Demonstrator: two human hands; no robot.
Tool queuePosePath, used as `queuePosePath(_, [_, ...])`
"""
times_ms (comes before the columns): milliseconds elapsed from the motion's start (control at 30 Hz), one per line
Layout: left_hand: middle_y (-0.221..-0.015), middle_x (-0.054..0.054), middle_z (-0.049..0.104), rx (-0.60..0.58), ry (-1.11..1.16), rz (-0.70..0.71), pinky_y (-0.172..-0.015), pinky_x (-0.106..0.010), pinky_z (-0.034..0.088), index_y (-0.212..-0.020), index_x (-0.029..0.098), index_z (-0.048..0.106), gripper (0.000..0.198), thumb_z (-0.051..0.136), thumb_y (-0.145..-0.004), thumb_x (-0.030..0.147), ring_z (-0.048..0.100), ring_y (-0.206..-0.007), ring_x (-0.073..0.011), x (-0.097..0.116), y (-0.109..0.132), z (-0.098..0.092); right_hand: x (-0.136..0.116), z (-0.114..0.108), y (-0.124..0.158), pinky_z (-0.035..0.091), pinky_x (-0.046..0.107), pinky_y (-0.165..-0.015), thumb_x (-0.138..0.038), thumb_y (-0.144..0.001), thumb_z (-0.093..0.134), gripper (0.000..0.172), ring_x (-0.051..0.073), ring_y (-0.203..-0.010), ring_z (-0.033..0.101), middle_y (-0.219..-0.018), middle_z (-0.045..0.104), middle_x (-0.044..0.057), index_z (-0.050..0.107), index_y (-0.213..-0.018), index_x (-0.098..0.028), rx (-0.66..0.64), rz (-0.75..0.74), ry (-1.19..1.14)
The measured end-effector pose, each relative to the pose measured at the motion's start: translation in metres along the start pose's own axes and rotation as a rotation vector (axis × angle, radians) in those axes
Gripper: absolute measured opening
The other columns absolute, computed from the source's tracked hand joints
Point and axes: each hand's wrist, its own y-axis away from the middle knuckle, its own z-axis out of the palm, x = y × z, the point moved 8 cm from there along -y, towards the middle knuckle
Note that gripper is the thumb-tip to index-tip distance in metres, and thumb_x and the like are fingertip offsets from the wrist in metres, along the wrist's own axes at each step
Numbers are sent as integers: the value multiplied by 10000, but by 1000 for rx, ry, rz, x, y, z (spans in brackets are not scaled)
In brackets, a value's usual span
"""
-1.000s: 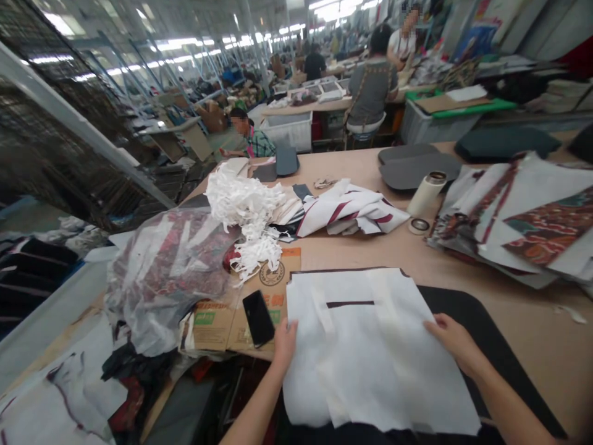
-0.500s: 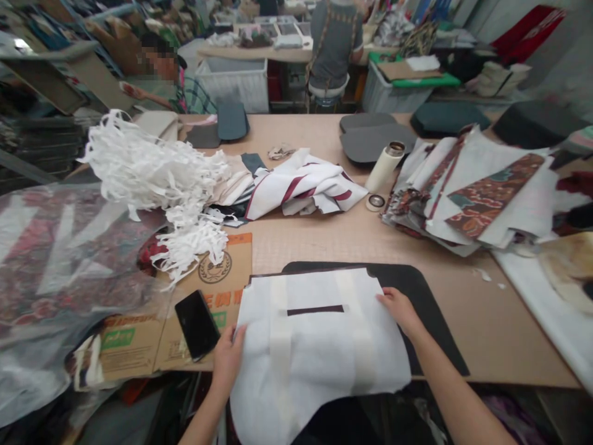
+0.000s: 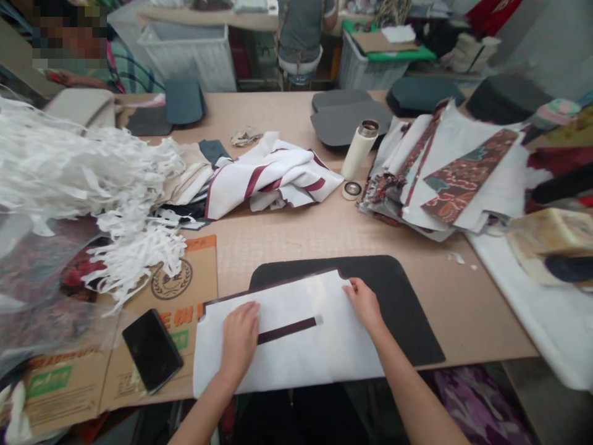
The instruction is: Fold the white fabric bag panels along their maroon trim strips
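A white-backed fabric panel with a thin dark maroon edge lies before me, partly on a dark grey board. A maroon strip shows across its middle. My left hand rests on top of the panel, fingers loosely bent and lying on the cloth beside the strip's left end. With thumb and fingers, my right hand pinches the panel's upper right edge near the notched corner. The panel's front edge hangs at the table edge, above my lap.
A black phone lies on flattened cardboard to the left, near piled white strips. Crumpled white-and-maroon fabric, a cream bottle and stacked patterned pieces stand farther back. Two people are across the table.
My left hand has moved from the panel's left edge onto its top. The panel now lies flatter, its front part no longer hanging low. The view has shifted right and down.
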Motion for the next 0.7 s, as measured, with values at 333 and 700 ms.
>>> queuePosePath(333, [-1104, -76, 575, -302, 3, 470, -753, -332, 392, -1101, 181, 527, 249, 376, -905, 204, 488, -927, -187, 157, -106, 111, -33, 0, 9, 399, 325, -754, -223, -878, 399, 216, 202, -834, 497, -871, 599, 79, 603, -910, -161, 361, -380, 167])
queuePosePath(700, [-1083, -79, 539, -362, -96, 562, -741, -334, 368, -1296, 217, 357, 377, 314, -921, 211, 480, -905, -193, 164, -116, 110, -44, 4, 22, 369, 281, -684, -168, -900, 419, 248, 172, -756, 461, -859, 588, 68, 634, -1024, -179, 495, -546, 428])
